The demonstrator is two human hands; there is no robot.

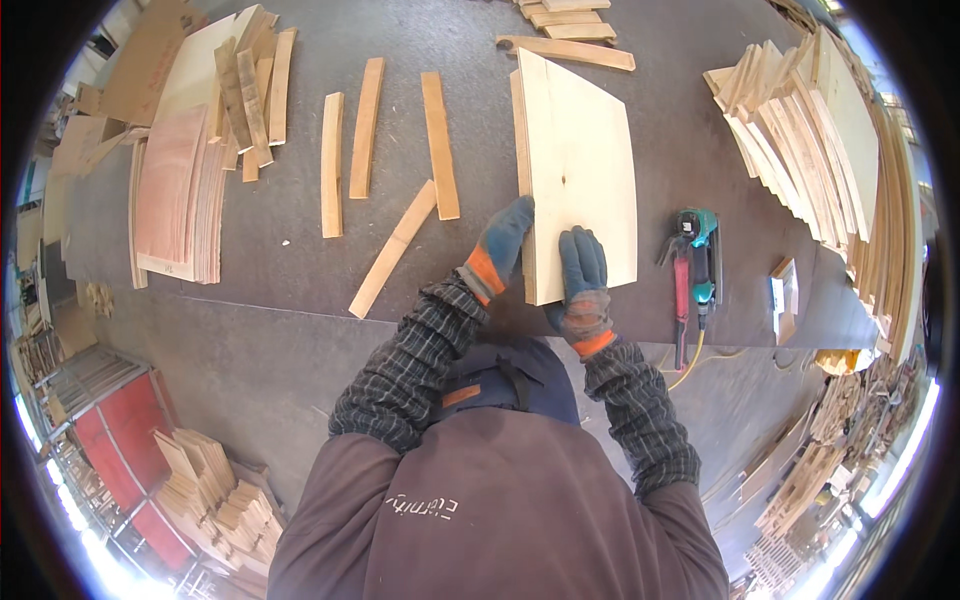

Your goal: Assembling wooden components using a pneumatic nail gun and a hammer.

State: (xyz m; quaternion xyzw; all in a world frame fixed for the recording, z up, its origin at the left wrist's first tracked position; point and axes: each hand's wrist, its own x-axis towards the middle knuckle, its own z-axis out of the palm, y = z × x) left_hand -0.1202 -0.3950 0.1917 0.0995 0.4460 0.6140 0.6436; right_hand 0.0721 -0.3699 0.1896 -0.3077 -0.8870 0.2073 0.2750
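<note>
1. Plywood panel (585,170): a pale rectangular sheet lying flat on the dark workbench (290,330), its long side running from near to far, at the middle of the bench and slightly right of centre.
2. Narrow wooden strip (520,130): set along the left edge of the panel, touching it.
3. Left hand (503,240): in a blue glove with an orange cuff, fingers laid over the near left edge of the panel where the strip meets it; whether they clamp the edge or merely press on it cannot be told.
4. Right hand (583,275): gloved alike, resting palm-down on the near end of the panel, fingers flat and pointing far; the two hands lie close together but do not touch.
5. Loose wooden slats (385,180): several lying left of the panel, three roughly parallel and one slanted nearer the person.
6. Power tool (697,265): teal and red, with a yellow cable, just right of the panel on the bench.
7. Stack of thin sheets (175,190): far left of the bench, with short slats piled at its far end.
8. Fanned pile of boards (800,140): at the right edge of the bench, well apart from the hands.
9. Small wooden block (785,295): right of the power tool.
</note>
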